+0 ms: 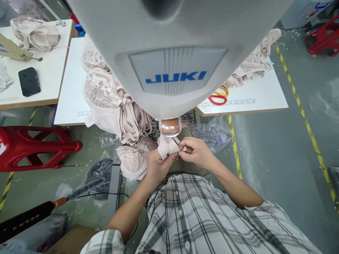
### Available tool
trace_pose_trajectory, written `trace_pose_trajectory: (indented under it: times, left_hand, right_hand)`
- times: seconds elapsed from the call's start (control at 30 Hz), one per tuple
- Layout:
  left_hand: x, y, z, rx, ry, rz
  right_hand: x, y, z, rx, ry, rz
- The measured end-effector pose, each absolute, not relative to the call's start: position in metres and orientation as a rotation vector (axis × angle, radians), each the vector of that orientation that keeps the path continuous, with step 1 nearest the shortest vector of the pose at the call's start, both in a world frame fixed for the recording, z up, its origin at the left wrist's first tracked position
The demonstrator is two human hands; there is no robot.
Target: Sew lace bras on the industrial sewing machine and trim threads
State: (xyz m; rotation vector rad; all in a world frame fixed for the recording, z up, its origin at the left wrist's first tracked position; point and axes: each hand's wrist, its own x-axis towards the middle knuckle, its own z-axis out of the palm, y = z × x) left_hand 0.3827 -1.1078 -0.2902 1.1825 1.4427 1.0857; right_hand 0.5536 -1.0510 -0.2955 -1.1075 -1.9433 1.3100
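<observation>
Left hand (156,165) grips the soft beige fabric strip (166,147); right hand (196,152) pinches its end below the grey sewing machine (174,53).

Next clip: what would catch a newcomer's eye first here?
A big grey sewing machine fills the top centre. Just below it, the left hand and right hand pinch a beige fabric piece. Pale lace garments hang in a heap to its left, a red stool farther left.

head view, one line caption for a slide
Left hand and right hand pinch beige fabric under a JUKI machine, lace pile alongside.
</observation>
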Motion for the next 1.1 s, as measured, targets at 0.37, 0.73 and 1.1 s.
trace_pose_trajectory:
  times: [0.37,0.73,1.1]
  left_hand:
    - [0.380,-1.100,-0.294,0.925,1.334,0.958]
    - [0.369,-1.097,-0.288,1.195,1.462,0.907]
    - [0.375,-1.103,-0.273,1.413,1.441,0.835]
  right_hand:
    - [0.555,-1.056,-0.298,-1.119,-2.049,1.212]
    - [0.568,-1.045,-0.287,-1.186,-1.824,1.486]
    - [0.571,-1.048,-0.273,-1.089,-2.172,1.258]
